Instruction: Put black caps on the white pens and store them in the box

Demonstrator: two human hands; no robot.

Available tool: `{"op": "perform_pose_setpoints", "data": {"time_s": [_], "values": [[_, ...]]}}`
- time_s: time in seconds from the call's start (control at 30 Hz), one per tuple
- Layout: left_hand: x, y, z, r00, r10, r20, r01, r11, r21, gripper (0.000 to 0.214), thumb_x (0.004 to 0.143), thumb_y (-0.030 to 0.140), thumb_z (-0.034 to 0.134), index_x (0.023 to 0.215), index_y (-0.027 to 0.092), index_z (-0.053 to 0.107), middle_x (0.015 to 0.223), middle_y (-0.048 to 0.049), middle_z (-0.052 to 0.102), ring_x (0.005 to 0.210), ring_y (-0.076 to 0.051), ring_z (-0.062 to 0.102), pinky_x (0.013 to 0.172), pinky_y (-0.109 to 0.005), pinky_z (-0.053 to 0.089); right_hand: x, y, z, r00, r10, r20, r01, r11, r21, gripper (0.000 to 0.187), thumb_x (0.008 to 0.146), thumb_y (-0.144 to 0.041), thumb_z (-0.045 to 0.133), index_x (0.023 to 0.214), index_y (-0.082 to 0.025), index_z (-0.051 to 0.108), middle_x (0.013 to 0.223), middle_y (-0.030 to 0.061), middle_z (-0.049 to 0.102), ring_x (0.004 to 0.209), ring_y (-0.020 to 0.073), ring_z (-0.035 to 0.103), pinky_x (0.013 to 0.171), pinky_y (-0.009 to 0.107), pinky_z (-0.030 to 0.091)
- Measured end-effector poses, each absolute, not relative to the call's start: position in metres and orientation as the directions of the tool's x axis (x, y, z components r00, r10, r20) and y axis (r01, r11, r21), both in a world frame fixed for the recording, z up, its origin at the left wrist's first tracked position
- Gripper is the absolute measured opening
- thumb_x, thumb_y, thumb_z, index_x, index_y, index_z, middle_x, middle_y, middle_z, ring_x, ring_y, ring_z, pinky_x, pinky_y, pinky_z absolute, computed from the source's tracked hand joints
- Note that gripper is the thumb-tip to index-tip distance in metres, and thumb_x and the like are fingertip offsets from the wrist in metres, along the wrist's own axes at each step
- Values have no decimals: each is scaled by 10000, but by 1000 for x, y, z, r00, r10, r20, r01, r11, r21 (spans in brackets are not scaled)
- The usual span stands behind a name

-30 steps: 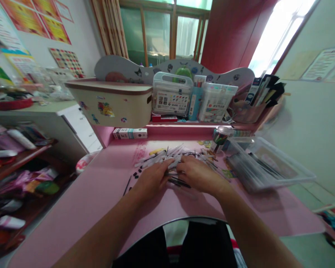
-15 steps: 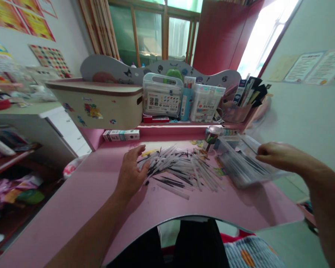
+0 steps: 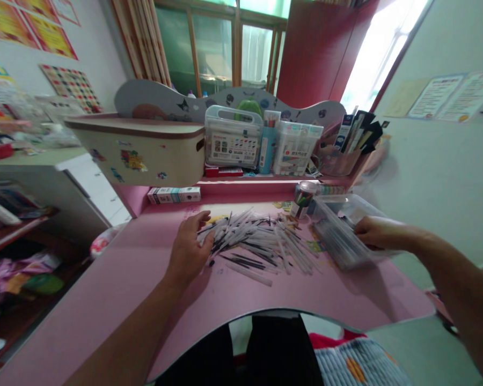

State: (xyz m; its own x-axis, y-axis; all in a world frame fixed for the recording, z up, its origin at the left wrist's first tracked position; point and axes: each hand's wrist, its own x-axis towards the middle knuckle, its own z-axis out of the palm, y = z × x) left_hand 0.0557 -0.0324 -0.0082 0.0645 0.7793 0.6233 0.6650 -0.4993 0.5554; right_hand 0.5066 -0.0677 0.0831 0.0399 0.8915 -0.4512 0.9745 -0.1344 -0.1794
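Note:
A heap of thin white and black sticks that look like pen refills (image 3: 261,238) lies across the pink desk. At its left edge rests my left hand (image 3: 191,244), thumb and fingers apart, touching the nearest sticks and gripping none that I can see. On the right stands a clear plastic box (image 3: 346,262) with more such sticks (image 3: 338,236) lying lengthwise inside. My right hand (image 3: 374,233) reaches over its right wall into the box, fingers curled together; what they hold, if anything, is hidden.
A jar of coloured things (image 3: 304,198) stands behind the box's left corner. Along the back, the shelf bears a lidded cream bin (image 3: 145,155), marker cases (image 3: 233,142) and a pink pen holder (image 3: 340,161). A small long carton (image 3: 174,194) lies below. The desk's front edge (image 3: 282,309) curves inward.
My right hand has moved left and down into the box; the thin stick seen at its fingers before no longer shows. My left hand has stayed at the heap.

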Motion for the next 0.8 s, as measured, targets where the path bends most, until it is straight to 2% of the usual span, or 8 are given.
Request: {"op": "perform_pose_setpoints", "data": {"time_s": [0.1,0.27,0.37,0.53,0.63,0.8], "values": [[56,-32,-8,68,785,615,666,-495,558,429,852,242,572,1272,158,547,1109,-115,654,1004,-252,611,906,-437,525,498,-64,80,-43,878,-477,978,-59,-198,168,720,-221,517,614,-140,618,583,17,511,558,129,460,524,243,342],[56,-34,-5,57,802,595,653,-481,586,405,858,238,556,1257,166,554,1105,-108,658,1019,-248,615,909,-429,528,491,-62,82,-198,860,-469,958,69,-279,278,729,-382,579,684,-123,668,712,77,625,659,178,532,587,250,435],[56,-34,-3,49,804,593,645,-479,596,390,854,242,553,1237,167,569,1094,-105,662,1010,-244,620,913,-426,527,493,-64,83,-205,876,-437,949,69,-307,243,725,-353,591,668,-131,672,675,64,626,632,177,548,562,242,436],[54,-33,-3,27,805,592,635,-472,612,387,850,240,552,1228,164,582,1083,-101,667,978,-232,627,907,-416,528,497,-68,81,-303,897,-323,862,114,-493,174,716,-243,581,611,-162,693,589,19,612,569,177,579,539,244,438],[54,-33,-3,15,808,589,628,-466,623,367,854,242,550,1211,168,593,1072,-98,673,967,-229,634,893,-408,532,495,-68,82,-277,906,-318,884,111,-455,129,671,-194,596,590,-165,693,576,21,624,540,171,567,506,241,418],[53,-33,0,1,792,610,631,-474,614,348,853,230,554,1188,159,610,1067,-99,684,969,-229,639,895,-403,527,489,-69,83,-265,915,-304,899,120,-421,173,698,-181,563,554,-175,659,578,21,621,541,154,538,515,241,395]]}}
